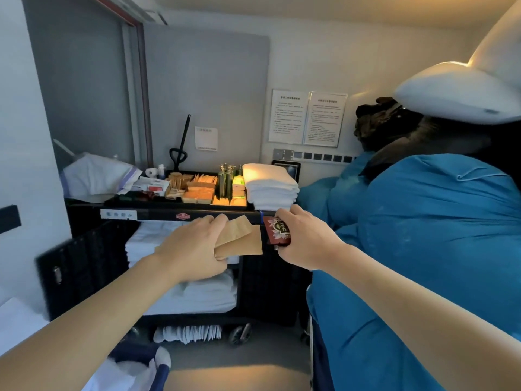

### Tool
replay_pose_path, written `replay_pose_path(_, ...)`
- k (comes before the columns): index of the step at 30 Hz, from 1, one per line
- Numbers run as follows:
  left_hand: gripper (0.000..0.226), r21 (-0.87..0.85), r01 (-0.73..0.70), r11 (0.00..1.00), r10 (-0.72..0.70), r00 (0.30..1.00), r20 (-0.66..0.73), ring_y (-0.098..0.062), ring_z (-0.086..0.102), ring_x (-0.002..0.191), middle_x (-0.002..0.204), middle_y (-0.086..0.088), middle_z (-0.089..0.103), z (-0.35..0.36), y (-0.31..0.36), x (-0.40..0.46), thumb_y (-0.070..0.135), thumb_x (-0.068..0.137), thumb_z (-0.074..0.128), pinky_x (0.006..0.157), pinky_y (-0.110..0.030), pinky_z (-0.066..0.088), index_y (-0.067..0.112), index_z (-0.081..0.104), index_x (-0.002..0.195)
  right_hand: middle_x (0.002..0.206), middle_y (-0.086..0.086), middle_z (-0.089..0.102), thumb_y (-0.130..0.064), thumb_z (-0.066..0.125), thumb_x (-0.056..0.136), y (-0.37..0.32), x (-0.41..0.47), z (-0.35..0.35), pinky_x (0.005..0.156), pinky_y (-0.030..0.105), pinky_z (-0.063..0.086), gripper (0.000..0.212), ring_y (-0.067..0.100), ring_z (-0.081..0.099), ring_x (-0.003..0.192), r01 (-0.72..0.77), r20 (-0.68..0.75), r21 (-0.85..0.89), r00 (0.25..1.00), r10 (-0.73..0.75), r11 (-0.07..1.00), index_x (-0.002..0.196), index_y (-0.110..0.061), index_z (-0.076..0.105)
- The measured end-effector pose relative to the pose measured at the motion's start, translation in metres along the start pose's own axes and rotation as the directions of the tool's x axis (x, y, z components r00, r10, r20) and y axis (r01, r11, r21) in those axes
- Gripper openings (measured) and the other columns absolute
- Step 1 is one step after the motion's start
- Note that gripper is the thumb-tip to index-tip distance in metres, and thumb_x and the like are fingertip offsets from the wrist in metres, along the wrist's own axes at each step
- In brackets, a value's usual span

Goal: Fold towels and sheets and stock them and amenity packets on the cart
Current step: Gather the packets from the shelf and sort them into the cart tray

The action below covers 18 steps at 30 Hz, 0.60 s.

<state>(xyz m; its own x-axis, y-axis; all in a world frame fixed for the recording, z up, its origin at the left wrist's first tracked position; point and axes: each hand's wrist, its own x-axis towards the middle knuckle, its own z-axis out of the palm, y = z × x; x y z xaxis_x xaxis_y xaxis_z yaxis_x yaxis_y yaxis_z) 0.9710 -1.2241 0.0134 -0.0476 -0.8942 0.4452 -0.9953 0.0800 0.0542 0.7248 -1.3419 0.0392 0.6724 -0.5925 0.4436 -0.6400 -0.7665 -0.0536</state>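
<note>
My left hand [194, 246] grips a fan of brown paper amenity packets [242, 238] in front of the black housekeeping cart [180, 214]. Just to the right, my right hand [307, 238] holds a dark red tea packet [277, 231]. Both hands hover just below the cart's top edge. On the cart top, a tray [194, 190] holds sorted packets and small bottles, with a stack of folded white towels [270, 186] at its right end. More folded white linen [197, 292] lies on the cart's open shelves behind my hands.
A large blue laundry bag [423, 249] fills the right side, with a white pillow [465, 91] and dark bundle on top. Crumpled white linen [95, 176] sits at the cart's left end. The cart's door [81, 266] hangs open at left. White packets [189, 333] lie under the cart.
</note>
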Motion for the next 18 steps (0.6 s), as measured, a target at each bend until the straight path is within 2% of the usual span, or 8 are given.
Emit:
replay_pose_path(6,0.052,0.023,0.017,1.000,-0.016,0.999,-0.037,-0.008,0.048,0.084,0.098,0.016,0.046,0.034,-0.030,0.062,0.050,0.072,0.064,0.058,-0.027,0.038,0.034,0.037,0.114,0.099,-0.009,0.043,-0.050,0.064,0.074,0.038,0.063,0.027,0.067,0.038,0.048,0.049,0.023,0.054,0.089,0.011,-0.023,0.035,1.000,-0.010,0.999,0.115,-0.035,0.041)
replay_pose_path(11,0.049,0.011,0.103,0.995,-0.103,0.994,-0.035,-0.011,0.050,0.086,0.096,0.015,0.046,0.075,-0.060,0.119,0.047,0.072,0.065,0.063,-0.033,0.046,0.035,0.035,0.108,0.101,-0.006,0.044,-0.047,0.069,0.078,0.083,0.129,0.069,0.063,0.031,0.038,0.051,0.019,0.050,0.088,0.038,-0.011,0.078,0.999,-0.037,0.996,0.120,-0.031,0.044)
replay_pose_path(16,0.064,0.003,0.253,0.967,-0.252,0.964,-0.088,-0.014,0.053,0.087,0.104,0.013,0.052,0.112,-0.095,0.187,0.047,0.070,0.067,0.066,-0.036,0.050,0.033,0.038,0.125,0.099,-0.003,0.047,-0.045,0.069,0.079,0.130,0.205,0.117,0.071,0.040,0.051,0.046,0.023,0.053,0.091,0.072,-0.065,0.166,0.996,-0.062,0.983,0.116,-0.029,0.046)
replay_pose_path(18,0.063,-0.013,0.297,0.955,-0.297,0.950,-0.100,-0.015,0.053,0.088,0.104,0.011,0.053,0.124,-0.104,0.215,0.048,0.071,0.069,0.068,-0.038,0.051,0.032,0.041,0.124,0.100,-0.003,0.047,-0.043,0.069,0.079,0.148,0.234,0.135,0.073,0.041,0.052,0.046,0.024,0.054,0.093,0.071,-0.067,0.195,0.996,-0.059,0.978,0.117,-0.028,0.047)
